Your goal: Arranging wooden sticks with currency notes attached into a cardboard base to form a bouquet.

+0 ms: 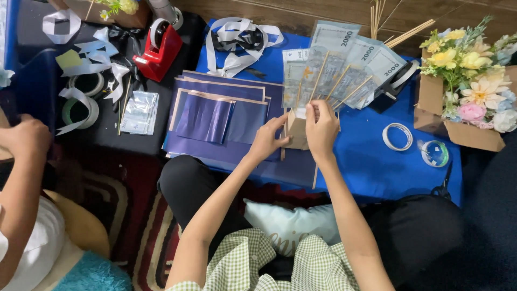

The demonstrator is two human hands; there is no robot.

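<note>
My left hand (267, 139) and my right hand (322, 127) both grip a small tan paper cone (297, 128) over the blue sheet (371, 161). From the cone fans out a spray of thin wooden sticks (338, 86), each carrying a grey banknote (344, 62). My left hand steadies the cone's left side. My right hand pinches its top where the sticks enter.
Purple wrapping sheets (221, 110) lie left of the cone. A red tape dispenser (159, 51), ribbons (237, 40) and tape rolls (397, 136) surround them. A box of flowers (468, 91) stands at right, spare sticks (404, 33) behind. Another person's arm (21, 161) is at left.
</note>
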